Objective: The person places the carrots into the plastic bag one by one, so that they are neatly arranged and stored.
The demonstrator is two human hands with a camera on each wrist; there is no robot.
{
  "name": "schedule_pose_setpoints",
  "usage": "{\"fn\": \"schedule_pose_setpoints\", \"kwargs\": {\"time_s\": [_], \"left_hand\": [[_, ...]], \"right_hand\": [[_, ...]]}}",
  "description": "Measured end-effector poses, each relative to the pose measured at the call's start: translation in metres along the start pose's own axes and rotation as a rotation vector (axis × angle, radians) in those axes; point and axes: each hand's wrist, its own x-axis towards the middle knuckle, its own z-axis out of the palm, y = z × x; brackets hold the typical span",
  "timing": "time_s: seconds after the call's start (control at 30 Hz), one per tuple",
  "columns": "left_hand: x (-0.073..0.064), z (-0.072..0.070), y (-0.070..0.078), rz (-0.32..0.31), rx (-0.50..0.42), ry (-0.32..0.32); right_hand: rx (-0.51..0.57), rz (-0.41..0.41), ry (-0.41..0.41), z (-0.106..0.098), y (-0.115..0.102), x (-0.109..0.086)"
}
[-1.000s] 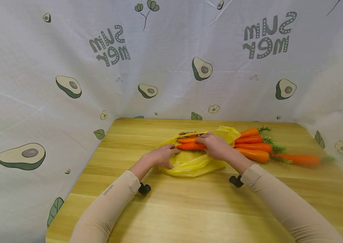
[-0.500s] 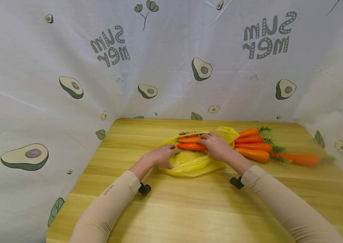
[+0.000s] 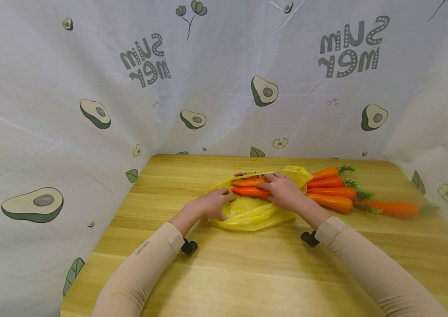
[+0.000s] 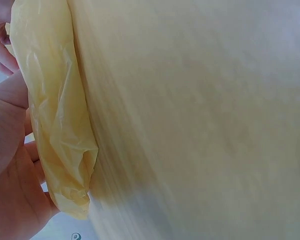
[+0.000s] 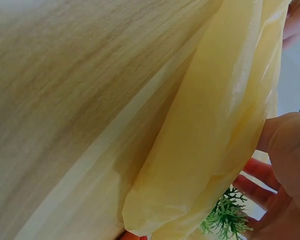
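Note:
A yellow plastic bag lies on its side on the table, its mouth spread between the hands. Inside it, a red-orange carrot points left beside another orange carrot. My right hand reaches over the bag and grips the red-orange carrot, whose right end is hidden. In the right wrist view, green carrot leaves show beside the fingers, behind the bag. At the bag's left end, my left hand rests with thumb and fingers spread apart, touching the plastic; part of this hand is hidden behind the bag.
Several carrots with green tops lie just right of the bag. One more carrot, blurred, lies further right. The wooden table ends at a white curtain printed with avocados, which surrounds its back and sides.
Over the last second my right hand's fingertips have shifted slightly right on the red-orange carrot, which has turned or moved a little. The left hand and the bag stay in place.

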Motion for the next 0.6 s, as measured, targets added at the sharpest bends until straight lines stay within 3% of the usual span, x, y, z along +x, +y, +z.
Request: {"fn": "schedule_pose_setpoints", "kwargs": {"time_s": [0.6], "left_hand": [[0.0009, 0.0005, 0.0010, 0.025, 0.021, 0.023]], "right_hand": [[0.095, 0.010, 0.010, -0.0032, 0.0009, -0.0007]]}}
